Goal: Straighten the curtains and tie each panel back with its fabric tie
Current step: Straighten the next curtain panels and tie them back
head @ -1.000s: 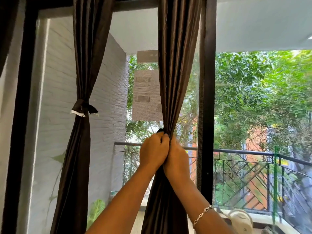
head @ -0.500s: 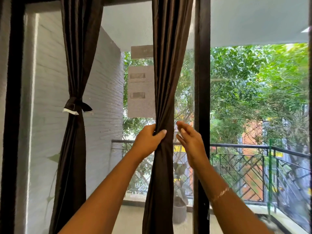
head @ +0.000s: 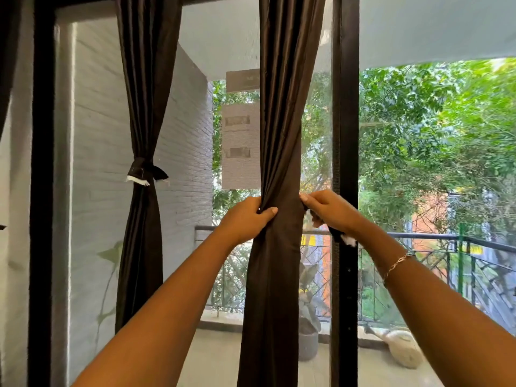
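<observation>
Both arms reach forward, raised; left grip (head: 245, 216) curled tight, thumb across; right grip (head: 332, 210) pinching, knuckles up.

I see two dark brown curtains. The left curtain (head: 139, 247) is pulled in at its middle by a knotted tie (head: 143, 173). The right curtain (head: 276, 121) is bunched narrow, a loose tie (head: 348, 240) just right of it

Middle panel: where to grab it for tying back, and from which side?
Grip the panel at its waist, where the folds bunch narrowest. Come from the left, probably: the left hand fits round it there, while the right hand, pinching the tie, and the frame crowd the right side.
</observation>
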